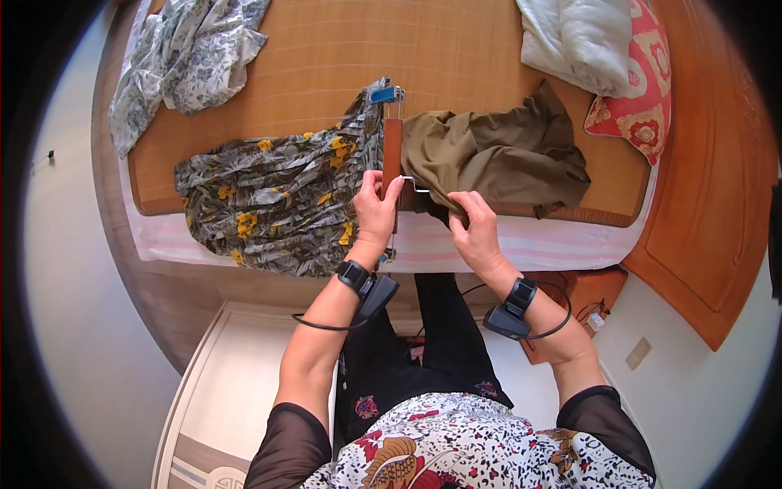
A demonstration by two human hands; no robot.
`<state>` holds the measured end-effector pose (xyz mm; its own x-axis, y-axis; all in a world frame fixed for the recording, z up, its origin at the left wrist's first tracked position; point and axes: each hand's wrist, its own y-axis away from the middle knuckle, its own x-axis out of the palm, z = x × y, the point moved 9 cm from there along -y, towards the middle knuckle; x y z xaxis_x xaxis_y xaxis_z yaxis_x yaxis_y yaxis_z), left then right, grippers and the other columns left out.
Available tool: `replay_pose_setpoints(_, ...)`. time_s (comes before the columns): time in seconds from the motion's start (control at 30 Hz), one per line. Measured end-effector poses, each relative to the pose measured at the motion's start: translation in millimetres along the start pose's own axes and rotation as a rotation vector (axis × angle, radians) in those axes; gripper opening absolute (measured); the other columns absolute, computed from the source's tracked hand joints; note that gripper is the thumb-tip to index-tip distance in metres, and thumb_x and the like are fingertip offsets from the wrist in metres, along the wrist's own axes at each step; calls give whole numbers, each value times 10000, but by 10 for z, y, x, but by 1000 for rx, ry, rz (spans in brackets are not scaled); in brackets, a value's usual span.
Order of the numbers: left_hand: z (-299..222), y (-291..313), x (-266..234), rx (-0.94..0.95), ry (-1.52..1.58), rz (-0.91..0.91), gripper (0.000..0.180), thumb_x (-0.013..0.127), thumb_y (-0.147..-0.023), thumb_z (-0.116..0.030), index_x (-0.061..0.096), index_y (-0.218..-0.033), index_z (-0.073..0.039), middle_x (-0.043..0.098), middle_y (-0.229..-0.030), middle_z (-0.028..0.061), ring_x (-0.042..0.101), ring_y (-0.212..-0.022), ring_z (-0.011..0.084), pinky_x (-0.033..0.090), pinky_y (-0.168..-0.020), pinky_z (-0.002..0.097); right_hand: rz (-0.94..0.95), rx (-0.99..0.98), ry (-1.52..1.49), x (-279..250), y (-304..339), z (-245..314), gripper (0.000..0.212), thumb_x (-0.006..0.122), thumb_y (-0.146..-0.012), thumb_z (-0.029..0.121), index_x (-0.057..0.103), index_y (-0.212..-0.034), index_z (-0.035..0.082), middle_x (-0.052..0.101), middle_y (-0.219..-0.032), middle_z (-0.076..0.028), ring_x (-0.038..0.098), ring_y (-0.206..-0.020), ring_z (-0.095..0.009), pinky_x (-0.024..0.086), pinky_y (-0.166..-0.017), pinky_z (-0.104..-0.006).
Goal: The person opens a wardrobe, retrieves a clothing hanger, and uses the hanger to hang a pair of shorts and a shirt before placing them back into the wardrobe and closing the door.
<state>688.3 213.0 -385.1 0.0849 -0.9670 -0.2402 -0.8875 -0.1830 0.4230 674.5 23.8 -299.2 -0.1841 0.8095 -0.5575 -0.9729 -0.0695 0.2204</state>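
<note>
- Left hand (377, 213): thumb and fingers closed on the flat wooden hanger (392, 155), which lies between two fabrics.
- Right hand (476, 230): pinching smooth olive cloth (489, 159).
- Crinkled floral garment (277, 200): spread over the bed's woven mat (350, 49).

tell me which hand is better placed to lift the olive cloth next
Probably the right hand: it pinches the olive cloth at its near edge, while the left hand holds the hanger.
</note>
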Motion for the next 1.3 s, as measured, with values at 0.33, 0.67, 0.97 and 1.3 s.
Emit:
replay_pose_setpoints(0.33,166,103,233,-59,-39,-33,326,757,-811,-229,527,-899,-15,649,-741,66,590,-650,123,479,-598,275,-343,407,-618,163,74,-368,170,535,-960,143,534,-1011,-19,508,-741,19,431,-652,-50,405,-572,-236)
replay_pose_setpoints(0.67,879,458,413,-280,341,369,219,606,-924,-226,491,-952,-41,481,-734,12,421,-651,103,410,-577,294,220,572,-524,762,259,-111,223,610,-860,173,582,-906,-43,634,-676,-146,651,-601,-168,494,-531,-351)
replay_pose_setpoints(0.97,381,721,474,-396,553,492,314,666,-889,-176,455,-1093,-63,587,-981,44,572,-869,100,492,-756,254,711,634,-471,668,-72,-96,525,503,-968,392,634,-730,-57,648,-628,-135,674,-552,-212,542,-449,-306)
replay_pose_setpoints(1.3,179,800,304,-257,469,452,425,533,-754,77,388,-1142,-19,581,-1069,91,556,-1023,139,448,-896,280,617,660,-263,1091,-601,-1377,325,621,-871,270,666,-799,-44,677,-719,-135,678,-629,-192,565,-575,-309)
